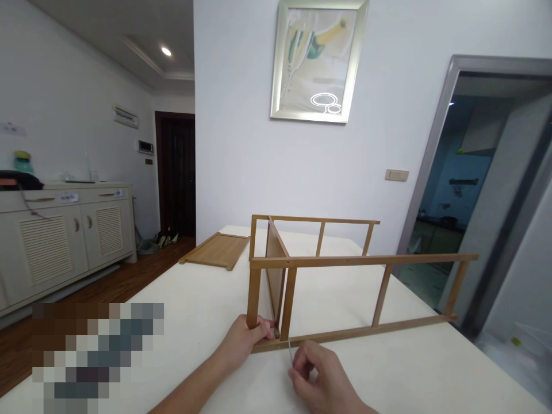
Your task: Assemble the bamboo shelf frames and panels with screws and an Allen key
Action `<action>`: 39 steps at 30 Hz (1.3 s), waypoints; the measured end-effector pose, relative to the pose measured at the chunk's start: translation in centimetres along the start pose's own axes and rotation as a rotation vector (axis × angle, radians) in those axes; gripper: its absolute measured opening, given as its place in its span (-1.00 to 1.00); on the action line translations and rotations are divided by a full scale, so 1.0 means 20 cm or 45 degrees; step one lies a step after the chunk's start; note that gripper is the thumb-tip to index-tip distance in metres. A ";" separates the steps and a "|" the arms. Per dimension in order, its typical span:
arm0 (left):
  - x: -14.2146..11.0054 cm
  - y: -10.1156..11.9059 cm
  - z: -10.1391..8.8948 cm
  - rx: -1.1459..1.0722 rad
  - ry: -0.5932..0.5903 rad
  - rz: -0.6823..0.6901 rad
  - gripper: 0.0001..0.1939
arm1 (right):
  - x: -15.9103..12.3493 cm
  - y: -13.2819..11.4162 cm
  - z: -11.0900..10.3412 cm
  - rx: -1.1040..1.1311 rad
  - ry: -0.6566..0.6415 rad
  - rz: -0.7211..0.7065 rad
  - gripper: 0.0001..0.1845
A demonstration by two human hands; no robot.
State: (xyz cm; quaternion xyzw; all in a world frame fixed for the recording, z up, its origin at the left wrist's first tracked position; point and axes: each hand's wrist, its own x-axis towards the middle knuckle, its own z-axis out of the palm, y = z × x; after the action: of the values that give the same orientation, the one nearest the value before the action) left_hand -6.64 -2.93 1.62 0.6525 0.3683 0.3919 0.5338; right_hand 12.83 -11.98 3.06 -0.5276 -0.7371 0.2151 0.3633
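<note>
A wooden shelf frame (345,332) lies on its side on a white table, with ladder-like sides and a panel (276,259) fitted across near its left end. My left hand (245,339) is closed around the frame's lower left corner, its fingers near the foot of the panel. Just right of it, my right hand (321,374) pinches a thin grey hex key (290,352), most of which is hidden by the fingers. The key's far tip meets the bottom rail close to the upright; whether it sits in a screw cannot be made out.
A separate wooden panel (218,251) lies flat at the table's (185,316) back left. Behind the table stands a white wall with a framed picture (319,63). A white cabinet (64,230) is on the left, a doorway (448,172) on the right.
</note>
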 end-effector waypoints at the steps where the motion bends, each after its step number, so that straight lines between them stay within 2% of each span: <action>1: 0.00 0.00 0.00 -0.006 0.002 0.007 -0.66 | 0.00 0.00 0.00 0.037 0.012 -0.004 -0.90; 5: 0.00 0.00 0.00 -0.043 -0.002 0.012 -0.68 | 0.01 0.01 0.01 0.123 0.034 0.024 -0.89; 11: 0.00 0.01 0.00 -0.054 -0.008 0.028 -0.69 | 0.02 0.01 0.01 0.018 0.039 0.122 -0.93; 15: 0.00 0.01 0.00 -0.025 -0.003 0.022 -0.68 | 0.01 0.01 0.01 -0.069 0.044 0.072 -0.91; 20: -0.01 0.01 0.00 -0.028 0.001 0.033 -0.68 | 0.00 0.00 0.00 -0.119 0.164 -0.065 -0.81; 24: -0.01 0.02 0.01 -0.036 -0.006 0.025 -0.68 | 0.00 0.00 0.01 -0.077 0.229 -0.046 -0.80; 31: -0.01 0.03 0.01 -0.019 0.008 0.000 -0.67 | 0.00 0.00 0.01 -0.042 0.108 0.032 -0.89; 35: 0.00 0.02 0.00 -0.034 0.000 0.010 -0.67 | 0.01 -0.01 0.02 0.182 0.094 0.203 -0.93; 39: 0.00 0.01 0.00 -0.033 -0.004 0.009 -0.68 | 0.01 -0.02 0.04 0.618 0.033 0.381 -0.80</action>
State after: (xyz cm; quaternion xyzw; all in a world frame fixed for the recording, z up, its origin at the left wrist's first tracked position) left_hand -6.67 -2.97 1.84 0.6474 0.3601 0.3977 0.5414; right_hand 11.94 -11.78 2.84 -0.5308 -0.5732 0.4298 0.4527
